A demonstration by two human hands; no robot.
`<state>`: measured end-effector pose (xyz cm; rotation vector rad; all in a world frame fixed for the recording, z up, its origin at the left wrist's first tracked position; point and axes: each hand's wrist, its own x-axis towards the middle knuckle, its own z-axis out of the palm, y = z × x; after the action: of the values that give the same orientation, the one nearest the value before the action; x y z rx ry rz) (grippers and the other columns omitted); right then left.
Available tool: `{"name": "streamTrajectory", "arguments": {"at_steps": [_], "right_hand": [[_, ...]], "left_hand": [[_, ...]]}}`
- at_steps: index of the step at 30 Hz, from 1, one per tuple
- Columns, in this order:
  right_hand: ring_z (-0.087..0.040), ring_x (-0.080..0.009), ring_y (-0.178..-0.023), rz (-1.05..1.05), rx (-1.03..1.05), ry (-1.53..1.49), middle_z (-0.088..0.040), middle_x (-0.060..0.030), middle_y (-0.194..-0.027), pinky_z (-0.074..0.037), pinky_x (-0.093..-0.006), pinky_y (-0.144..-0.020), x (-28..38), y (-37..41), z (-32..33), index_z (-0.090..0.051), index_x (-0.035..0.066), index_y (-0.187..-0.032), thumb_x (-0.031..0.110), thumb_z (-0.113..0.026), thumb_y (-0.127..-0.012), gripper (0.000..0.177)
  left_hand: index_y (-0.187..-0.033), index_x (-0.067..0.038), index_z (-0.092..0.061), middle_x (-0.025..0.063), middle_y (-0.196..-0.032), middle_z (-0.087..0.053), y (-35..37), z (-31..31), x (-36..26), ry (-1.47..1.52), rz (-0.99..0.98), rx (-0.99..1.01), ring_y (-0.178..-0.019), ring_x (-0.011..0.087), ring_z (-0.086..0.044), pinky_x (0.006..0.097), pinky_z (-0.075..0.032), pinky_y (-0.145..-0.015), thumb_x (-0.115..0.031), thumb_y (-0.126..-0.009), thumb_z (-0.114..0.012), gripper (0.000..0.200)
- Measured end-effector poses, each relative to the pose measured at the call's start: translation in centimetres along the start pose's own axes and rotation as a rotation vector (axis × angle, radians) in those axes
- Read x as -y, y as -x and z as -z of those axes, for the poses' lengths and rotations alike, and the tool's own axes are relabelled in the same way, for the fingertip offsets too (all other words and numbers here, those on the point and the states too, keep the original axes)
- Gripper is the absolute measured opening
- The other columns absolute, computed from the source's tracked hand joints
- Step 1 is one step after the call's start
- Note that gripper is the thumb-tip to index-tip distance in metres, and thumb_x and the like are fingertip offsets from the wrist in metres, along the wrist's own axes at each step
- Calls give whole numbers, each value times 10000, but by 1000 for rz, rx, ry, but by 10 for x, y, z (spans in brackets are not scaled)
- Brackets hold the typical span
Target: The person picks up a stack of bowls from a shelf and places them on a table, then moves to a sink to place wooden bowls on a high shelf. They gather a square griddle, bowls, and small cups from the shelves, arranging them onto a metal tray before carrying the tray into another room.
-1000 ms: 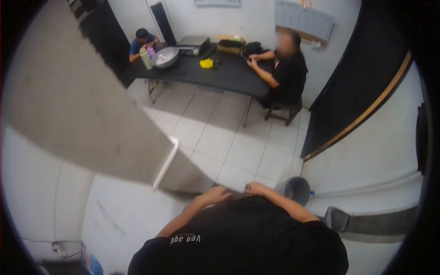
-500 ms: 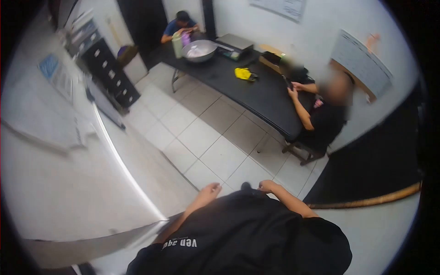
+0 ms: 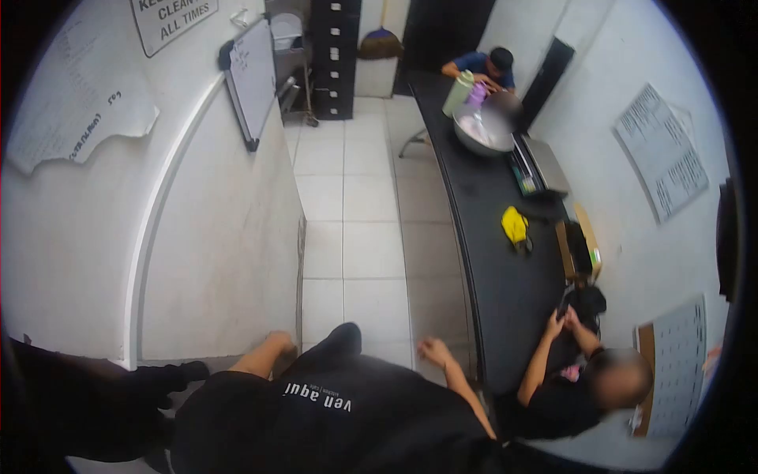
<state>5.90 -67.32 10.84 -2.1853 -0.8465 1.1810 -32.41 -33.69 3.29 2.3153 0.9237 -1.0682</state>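
Observation:
My left hand [image 3: 279, 344] hangs low in front of my black shirt [image 3: 332, 411], close to the pale half wall. Its fingers are loosely bent and partly turned from view, and no object shows in it. On the other side my right hand [image 3: 432, 351] is held out over the floor, short of the black table [image 3: 493, 292]. Its fingers are relaxed and a little apart, with nothing between them. One dark-clad leg [image 3: 335, 341] shows between the two hands.
A person [image 3: 584, 387] with a phone sits at the table's near end; another [image 3: 485, 67] sits at its far end. A metal bowl [image 3: 483, 142], bottles, a scale [image 3: 527, 170] and a yellow item [image 3: 515, 227] lie on it. A tiled aisle [image 3: 343, 197] runs alongside.
My view has swung left, so the table now lies along the right and the aisle runs straight ahead. My right hand has moved away from my body; a leg has come forward.

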Motion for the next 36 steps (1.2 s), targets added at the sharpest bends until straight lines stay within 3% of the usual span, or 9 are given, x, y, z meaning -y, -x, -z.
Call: {"name": "streamTrajectory", "arguments": {"at_steps": [7, 14, 19, 22, 28, 29, 31, 34, 36], "right_hand": [[-667, -215, -786, -324, 312, 63, -688, -131, -944, -524, -333, -687, -30, -93, 35, -601, 3, -1150, 189, -496, -883, 342], [-652, -331, -899, -143, 259, 623, -678, -161, -982, -499, -390, -803, -10, -267, 137, -664, 50, -1059, 358, -564, -828, 398], [-655, -286, -820, -187, 34, 394, -652, -137, -978, -528, -389, -689, -14, -435, 255, -572, -6, -1101, 313, -546, -918, 369], [-669, -246, -716, -358, -67, -68, -672, -163, -896, -546, -371, -642, 109, -475, 297, -599, -2, -1053, 228, -546, -903, 280], [-645, -209, -681, -261, 398, -283, -650, -117, -848, -538, -347, -565, 234, -659, 321, -558, 21, -1089, 246, -540, -928, 277], [-645, -209, -682, -252, 445, -207, -650, -117, -863, -539, -348, -560, 250, -695, 320, -556, 24, -1090, 246, -545, -925, 277], [-648, -228, -692, -185, 522, 79, -645, -136, -893, -545, -359, -567, 321, -767, 336, -545, 23, -1109, 238, -552, -921, 286], [-650, -281, -696, -41, 633, 419, -627, -193, -923, -557, -396, -569, 430, -837, 373, -524, 8, -1142, 217, -557, -913, 311], [-648, -308, -677, -92, 615, 450, -614, -221, -932, -557, -418, -548, 455, -933, 384, -509, -3, -1155, 205, -553, -910, 325]], "left_hand": [[-978, -27, -693, 205, -1053, -648, -132, 6, -32, 202, -219, 240, -975, 350, -624, 439, -478, -833, -345, -777, -594, 389], [-1064, -11, -644, 214, -1093, -625, -260, 209, -34, 262, -234, -82, -1035, 377, -582, 442, -459, -895, -372, -840, -519, 443], [-1110, -42, -618, 180, -1065, -646, -320, 355, -1, 532, -148, -371, -1019, 345, -598, 420, -464, -899, -386, -838, -557, 443], [-1097, -53, -624, 182, -1038, -653, -348, 395, 22, 668, 61, -571, -975, 349, -614, 423, -477, -869, -363, -841, -551, 408], [-1059, -61, -645, 180, -957, -670, -406, 401, 66, 575, 136, -129, -914, 351, -635, 437, -486, -836, -367, -833, -548, 392], [-1059, -61, -645, 180, -957, -670, -393, 409, 69, 653, 214, -168, -914, 351, -635, 437, -486, -836, -367, -833, -548, 392], [-1063, -103, -665, 159, -980, -673, -354, 432, 52, 1288, 568, 345, -925, 360, -628, 446, -479, -852, -420, -823, -582, 406], [-1095, -60, -660, 186, -1175, -599, -310, 375, 39, 867, 922, 8, -1100, 323, -572, 420, -442, -951, -300, -822, -612, 367], [-1378, -41, -185, 124, -1269, -556, -236, 414, 8, 1274, 1430, -18, -1118, 296, -567, 470, -435, -932, -267, -829, -614, 732]]}}
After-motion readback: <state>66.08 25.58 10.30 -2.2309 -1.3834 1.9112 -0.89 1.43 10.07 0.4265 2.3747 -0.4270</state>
